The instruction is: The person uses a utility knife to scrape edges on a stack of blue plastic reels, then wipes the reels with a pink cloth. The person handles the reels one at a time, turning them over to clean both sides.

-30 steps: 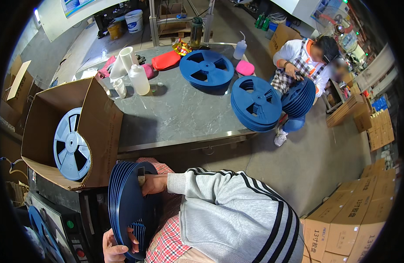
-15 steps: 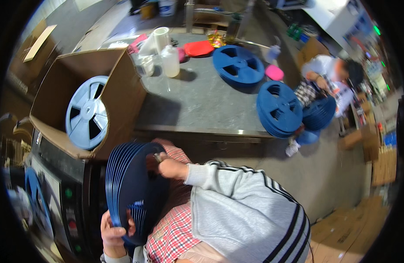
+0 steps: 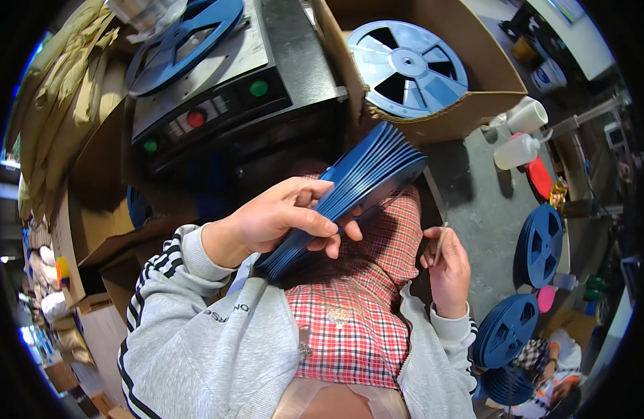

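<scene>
My left hand (image 3: 283,216) is closed round a fanned stack of blue plastic reels (image 3: 367,174), thumb on the near side and fingers reaching through to the other. The stack leans tilted over my lap, its discs spread apart at the far end. To the right of the stack, apart from it, my right hand (image 3: 447,271) pinches a thin, pale, narrow piece (image 3: 441,241) between thumb and fingers; its kind is too small to tell.
Ahead stands a cardboard box (image 3: 475,115) with pale blue reels (image 3: 405,66). Left of it is a black machine (image 3: 217,115) with coloured buttons and a blue reel on top. On the grey table (image 3: 475,202) at right are a squeeze bottle (image 3: 515,151) and more reels (image 3: 507,328). A co-worker (image 3: 563,356) sits beyond.
My view has swung to the left. My right hand has come away from the face of the reel stack and now sits apart at its right. My left hand still grips the stack.
</scene>
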Demonstrator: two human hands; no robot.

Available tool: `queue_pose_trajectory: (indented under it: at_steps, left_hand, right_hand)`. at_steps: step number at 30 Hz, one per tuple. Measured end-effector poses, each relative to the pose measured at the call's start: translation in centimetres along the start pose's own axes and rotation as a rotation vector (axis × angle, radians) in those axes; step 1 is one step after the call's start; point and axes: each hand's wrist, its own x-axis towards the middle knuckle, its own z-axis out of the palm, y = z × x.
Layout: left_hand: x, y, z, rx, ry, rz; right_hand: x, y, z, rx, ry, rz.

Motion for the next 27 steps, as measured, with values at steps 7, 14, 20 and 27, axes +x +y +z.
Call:
queue_pose_trajectory:
  at_steps: [7, 14, 20, 27]
  left_hand:
    - [-1.5, -0.7, -0.4, -0.005, 0.044, -0.001]
    - [-1.8, -1.0, -0.4, 0.041, 0.089, -0.006]
    - [-1.6, -1.0, 0.1, 0.067, 0.097, -0.017]
    - [-1.0, -1.2, 0.5, 0.062, 0.103, -0.015]
  right_hand:
    - [-1.7, -3.3, 5.5, -0.097, -0.244, -0.073]
    - [-2.4, -3.5, 9.0, -0.370, -0.286, -0.240]
    - [-2.5, -3.7, 9.2, -0.504, -0.259, -0.377]
    - [-2.9, -4.1, 9.1, -0.650, -0.250, -0.405]
